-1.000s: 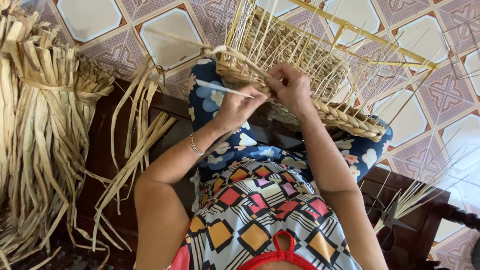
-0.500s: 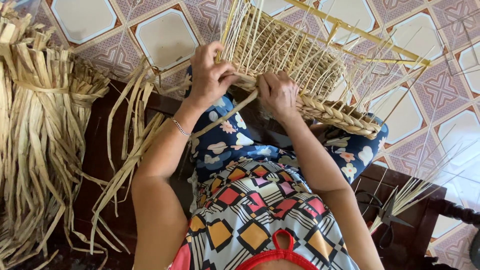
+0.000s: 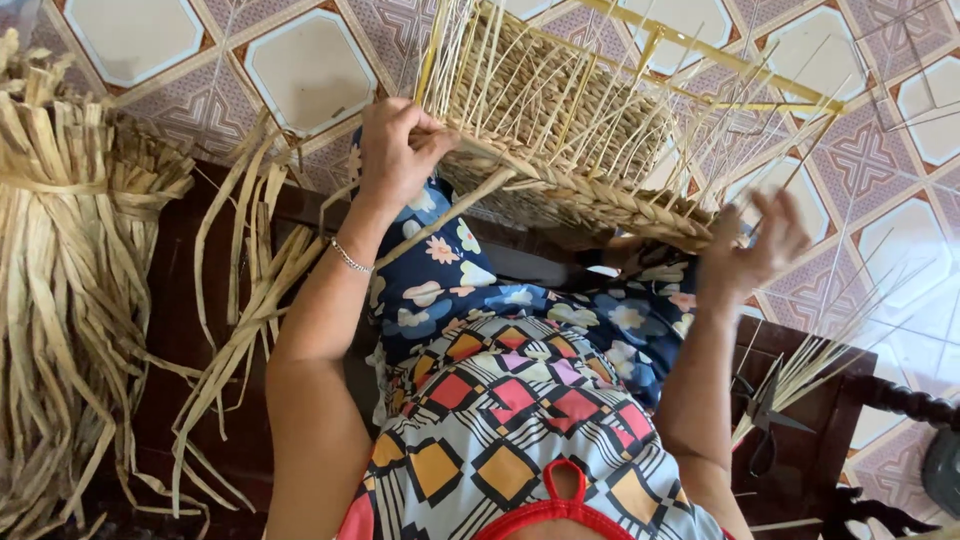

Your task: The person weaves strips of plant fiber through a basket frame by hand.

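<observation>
A half-woven straw basket (image 3: 590, 130) on a yellow wire frame rests on my lap, its braided rim facing me. My left hand (image 3: 398, 150) grips the rim at the basket's left corner, where a loose flat straw strip (image 3: 440, 225) hangs down. My right hand (image 3: 752, 250) is off to the right of the basket, blurred, with its fingers spread and nothing in it.
A large bundle of dried straw (image 3: 70, 300) lies on the dark wooden bench at the left, with loose strips (image 3: 250, 300) beside my left arm. Scissors (image 3: 765, 420) and thin stalks (image 3: 820, 365) lie at the right. Patterned floor tiles (image 3: 300, 70) lie beyond.
My right hand has let go of the basket rim and swung out to the right, opening. My left hand has stayed on the left corner of the basket.
</observation>
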